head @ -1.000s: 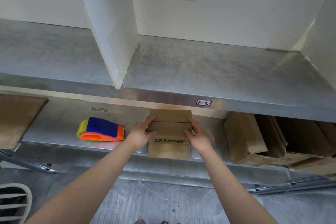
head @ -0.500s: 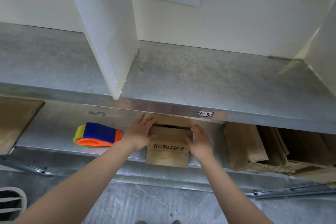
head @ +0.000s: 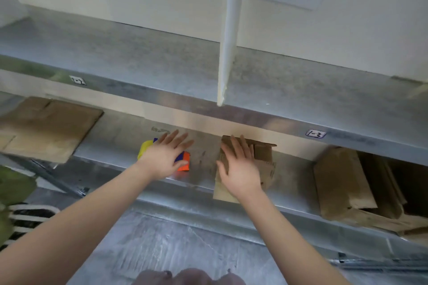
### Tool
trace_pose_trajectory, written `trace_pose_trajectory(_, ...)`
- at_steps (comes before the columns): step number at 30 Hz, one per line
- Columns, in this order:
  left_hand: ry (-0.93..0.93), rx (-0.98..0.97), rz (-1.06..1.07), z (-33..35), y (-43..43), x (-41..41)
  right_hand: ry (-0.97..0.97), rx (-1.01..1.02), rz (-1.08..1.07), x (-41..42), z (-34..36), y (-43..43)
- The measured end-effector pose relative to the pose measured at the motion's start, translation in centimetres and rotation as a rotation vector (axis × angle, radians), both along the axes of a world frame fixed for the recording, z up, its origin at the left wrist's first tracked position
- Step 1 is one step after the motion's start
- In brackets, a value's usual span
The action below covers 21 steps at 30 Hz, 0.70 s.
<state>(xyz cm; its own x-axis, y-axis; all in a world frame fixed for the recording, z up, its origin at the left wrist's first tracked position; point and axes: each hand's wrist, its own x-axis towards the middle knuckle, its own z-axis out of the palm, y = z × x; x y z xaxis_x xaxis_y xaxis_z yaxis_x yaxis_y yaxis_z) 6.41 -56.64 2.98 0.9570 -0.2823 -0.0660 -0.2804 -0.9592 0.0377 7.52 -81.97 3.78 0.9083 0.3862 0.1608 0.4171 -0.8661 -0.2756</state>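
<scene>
Spreads left hand [head: 165, 159] flat over the tape dispenser [head: 184, 162], gripping nothing. Rests right hand [head: 240, 169], fingers straight, on the cardboard box [head: 264, 157].

A packing storeroom: labelled metal shelves [head: 139, 58], flattened cardboard [head: 46, 127], a tape dispenser [head: 183, 159].

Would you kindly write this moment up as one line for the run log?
left hand: open, over tape dispenser | right hand: flat on small cardboard box | place: lower metal shelf
</scene>
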Motion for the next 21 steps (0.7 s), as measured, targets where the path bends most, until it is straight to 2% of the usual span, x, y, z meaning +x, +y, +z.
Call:
trace_pose_trajectory(4,0.064,0.033,-0.013,-0.6,5.2,-0.2,0.032,-0.014,0.075,-1.2,-1.9,5.8)
trace_pose_trajectory(8,0.129,-0.001,-0.047,-1.7,8.0,0.8,0.146,-0.036,0.026,-1.2,-4.2,9.3)
trace_pose_trajectory(16,0.207,-0.102,-0.080,-3.6,8.2,3.0,0.431,-0.138,-0.169,-2.0,-7.9,10.6)
trace_pose_trajectory(21,0.294,-0.182,-0.068,-3.8,8.7,4.6,0.466,-0.086,-0.221,-2.1,-8.3,10.7)
